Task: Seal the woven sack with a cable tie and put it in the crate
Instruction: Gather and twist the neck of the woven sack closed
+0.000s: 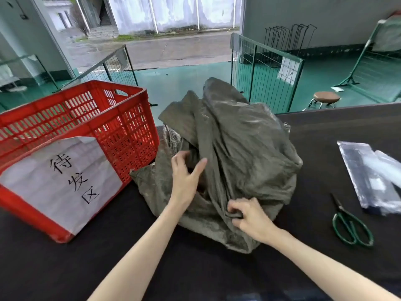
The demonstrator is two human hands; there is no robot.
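Right hand [249, 220] pinched a bunched fold at the near edge of the sack [238, 148]. Left hand [186, 177] gripped another fold further up, fingers curled into the cloth, thumb out. Sack lay crumpled on the dark table [152, 268], just right of the red crate [86, 127]. Scissors [351, 227] and plastic packet [373, 177] lay well apart on the right. Stool [325, 97] stood on the floor beyond.

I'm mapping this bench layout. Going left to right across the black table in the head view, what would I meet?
Red crate → woven sack → green-handled scissors.
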